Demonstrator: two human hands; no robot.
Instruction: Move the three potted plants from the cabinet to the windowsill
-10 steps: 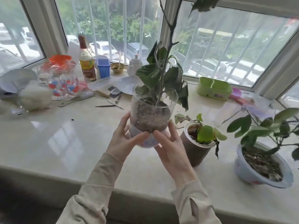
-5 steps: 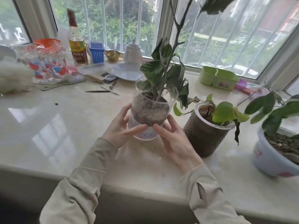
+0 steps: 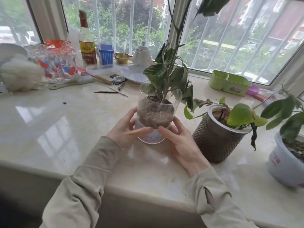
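As both grip: hands [image 3: 130,130] around pot [image 3: 156,116].

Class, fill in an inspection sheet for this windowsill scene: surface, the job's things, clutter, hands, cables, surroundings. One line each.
Surface: pale glossy windowsill, bare in front of the clutter.
Job's things: clear pot with soil and a drooping tall plant, held low over or on the sill, contact unclear; brown textured pot and white pot stand to its right.
Clutter: sauce bottle, blue basket, white teapot, plate, patterned glass jar, green tray, small tools.
Hands: left hand and right hand clasp the clear pot's lower half.
Cables: nothing seen.
Surroundings: barred windows, trees outside.
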